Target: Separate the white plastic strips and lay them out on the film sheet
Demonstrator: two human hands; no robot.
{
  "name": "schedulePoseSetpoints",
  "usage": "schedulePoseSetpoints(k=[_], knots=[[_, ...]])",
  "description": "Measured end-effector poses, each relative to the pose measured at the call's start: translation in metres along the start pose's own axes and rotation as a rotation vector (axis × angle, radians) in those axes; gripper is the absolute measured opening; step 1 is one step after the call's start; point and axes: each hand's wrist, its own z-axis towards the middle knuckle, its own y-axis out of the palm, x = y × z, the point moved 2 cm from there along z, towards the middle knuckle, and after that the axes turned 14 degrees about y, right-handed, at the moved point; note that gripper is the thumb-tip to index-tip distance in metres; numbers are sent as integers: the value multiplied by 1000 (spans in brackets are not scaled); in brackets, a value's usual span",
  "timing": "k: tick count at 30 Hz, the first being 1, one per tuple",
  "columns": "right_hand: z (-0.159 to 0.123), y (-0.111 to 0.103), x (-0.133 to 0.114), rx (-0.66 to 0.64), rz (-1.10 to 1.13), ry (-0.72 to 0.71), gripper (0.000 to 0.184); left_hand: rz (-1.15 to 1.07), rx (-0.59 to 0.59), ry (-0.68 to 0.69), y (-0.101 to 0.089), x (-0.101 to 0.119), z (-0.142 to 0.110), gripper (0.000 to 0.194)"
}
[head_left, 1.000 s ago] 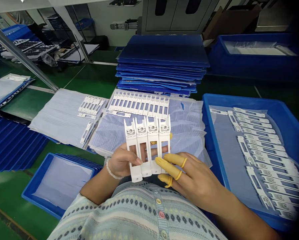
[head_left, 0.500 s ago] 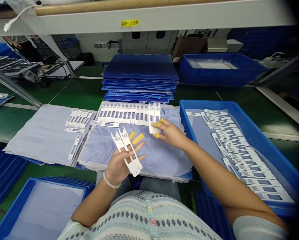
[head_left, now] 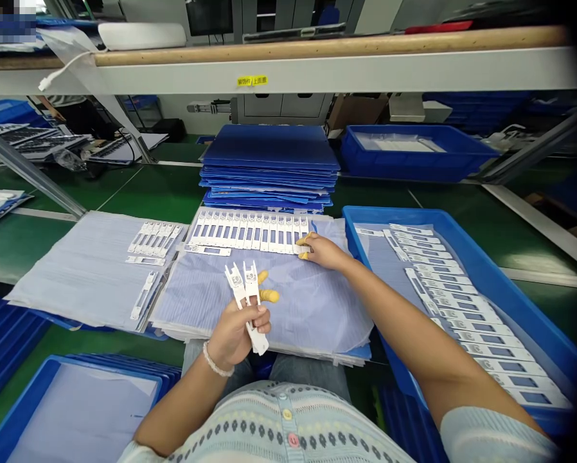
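Held pair: two slim white brackets (head_left: 250, 280), lower centre of the frame, forked ends uppermost, spread apart at the top and meeting at the lower end.
Left hand (head_left: 235, 331): closed on the pair; thumb across the front, fingertips curled round from the right side, yellow finger covers (head_left: 269, 296) projecting beyond.
Laid row: matching brackets side by side (head_left: 252, 220), centre of the frame, forked ends toward the top, on a soft pale sheet (head_left: 312, 302).
Right hand (head_left: 323, 249): at the row's right end, covered fingertips bent over the last bracket's lower part; whether pinching it or merely resting there, cannot tell.
Crosswise piece: one bracket (head_left: 211, 250), lying sideways just below the row's left end.
Weight: light, by judgement; narrow body, large window, two carried in one hand.
Stiffness: probably rigid moulded plastic, little flex.
Surface: smooth in appearance; likely slippery to bare skin and easily marked, the covers presumably adding grip.
Weak points: forked prongs and thin rails beside the window, apt to bend or chip under a squeeze.
Hold: best by the long outer edges near the plain end, clear of the prongs.
Further stock: brackets (head_left: 462, 298) in the blue tray (head_left: 495, 280), right of the frame; a small group (head_left: 148, 227) on the left-hand sheet (head_left: 86, 257).
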Motion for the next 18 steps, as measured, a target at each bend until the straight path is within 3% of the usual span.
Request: schedulePoseSetpoints(k=[8, 13, 18], knots=[[-4, -1, -1, -2, -26, 6, 36, -150, -7, 3, -3, 2, 2, 23], [-3, 0, 0, -1, -34, 10, 38, -181, -5, 49, -2, 6, 4, 36], [-15, -6, -9, 60, 5, -9, 44, -246, -107, 49, 4, 15, 4, 56]])
